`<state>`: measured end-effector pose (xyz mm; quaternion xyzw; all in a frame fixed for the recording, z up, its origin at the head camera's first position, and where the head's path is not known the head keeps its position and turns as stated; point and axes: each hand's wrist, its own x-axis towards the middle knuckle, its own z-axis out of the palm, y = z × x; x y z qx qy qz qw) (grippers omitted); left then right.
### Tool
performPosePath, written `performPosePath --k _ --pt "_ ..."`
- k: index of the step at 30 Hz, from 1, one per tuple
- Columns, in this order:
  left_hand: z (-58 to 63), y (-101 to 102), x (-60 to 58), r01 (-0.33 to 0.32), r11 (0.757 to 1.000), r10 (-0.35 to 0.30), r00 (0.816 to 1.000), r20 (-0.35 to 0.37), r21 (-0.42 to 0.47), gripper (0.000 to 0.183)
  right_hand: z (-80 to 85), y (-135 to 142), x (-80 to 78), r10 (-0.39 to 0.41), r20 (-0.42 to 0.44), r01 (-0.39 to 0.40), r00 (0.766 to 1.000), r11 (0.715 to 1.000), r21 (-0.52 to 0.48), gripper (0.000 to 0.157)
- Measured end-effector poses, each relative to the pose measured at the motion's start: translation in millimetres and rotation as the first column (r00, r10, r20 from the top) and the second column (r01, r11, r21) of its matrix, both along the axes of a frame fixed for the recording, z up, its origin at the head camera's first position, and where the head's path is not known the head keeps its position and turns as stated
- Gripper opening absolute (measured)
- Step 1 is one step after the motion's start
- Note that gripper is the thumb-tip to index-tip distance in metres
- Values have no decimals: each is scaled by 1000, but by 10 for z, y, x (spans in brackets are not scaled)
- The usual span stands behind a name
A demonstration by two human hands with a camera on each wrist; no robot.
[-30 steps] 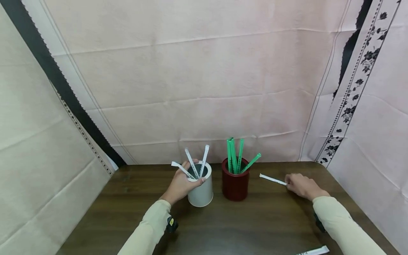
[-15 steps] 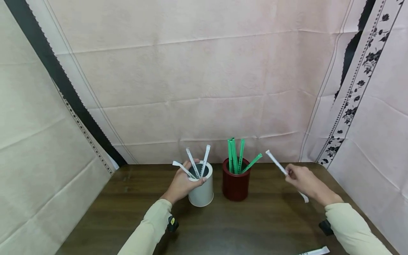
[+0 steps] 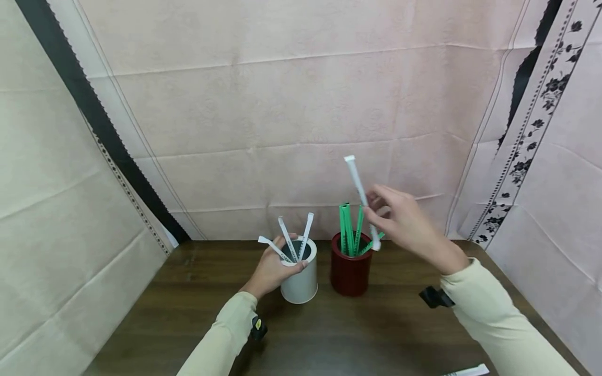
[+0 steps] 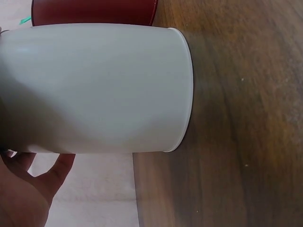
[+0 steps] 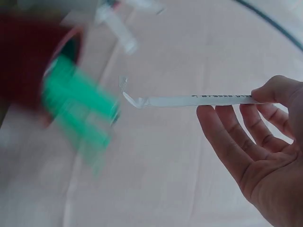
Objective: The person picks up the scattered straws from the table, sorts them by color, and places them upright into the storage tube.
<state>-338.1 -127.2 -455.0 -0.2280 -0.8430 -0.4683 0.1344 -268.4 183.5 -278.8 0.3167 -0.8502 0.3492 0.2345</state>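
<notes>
My left hand [image 3: 271,270] grips the white cup [image 3: 301,286] near its rim, thumb and fingers on either side; the cup stands upright on the table. Several white wrapped straws [image 3: 307,230] lean out of it. Raised over the red cup [image 3: 350,278], my right hand [image 3: 402,219] pinches one white wrapped straw [image 3: 356,177] between thumb and fingertips. The straw slants, its lower end overlapping a green straw in the head view. In the right wrist view the straw [image 5: 189,100] has printed lettering and a bent, flattened end. Several green wrapped straws [image 3: 347,230] stand in the red cup.
The two cups stand side by side on the dark wooden table [image 3: 367,334]. Another white wrapped straw [image 3: 470,371] lies at the front right, cut off by the frame's lower edge. Pale cloth [image 3: 282,104] hangs behind the table and along both sides.
My right hand has lifted the white straw from the table at the right and carried it up and left, over the red cup. The left hand stays on the white cup.
</notes>
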Motion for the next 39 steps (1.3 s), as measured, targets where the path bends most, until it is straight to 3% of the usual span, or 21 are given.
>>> performPosePath --k 5,11,18,23,28,33,36,39 --pt "0 40 -17 9 1000 -9 1000 -18 14 70 47 -514 -164 107 16 -106 994 993 -47 15" --pt "-17 60 -23 5 1000 -6 1000 14 28 70 -254 -974 -371 162 106 -163 981 987 -4 21" --pt "-15 102 -25 35 999 -37 999 37 38 65 -726 -1038 -591 79 240 -114 968 984 135 24" --pt "-3 104 -12 18 1000 -19 999 41 18 68 -848 -910 -644 54 254 -119 966 962 247 19" --pt "17 53 -17 -5 1000 5 1000 -4 -10 71 -743 -655 -474 62 191 -119 980 945 304 16" --pt "45 16 -18 -11 1000 11 1000 -20 -8 70 -671 -181 -160 93 174 -146 980 936 320 12" --pt "48 12 -13 -5 1000 5 1000 -4 1 71 -712 157 42 139 206 -201 969 926 320 10" --pt "34 8 -7 -1 1000 1 1000 3 6 71 -834 459 237 199 276 -280 940 914 295 10"
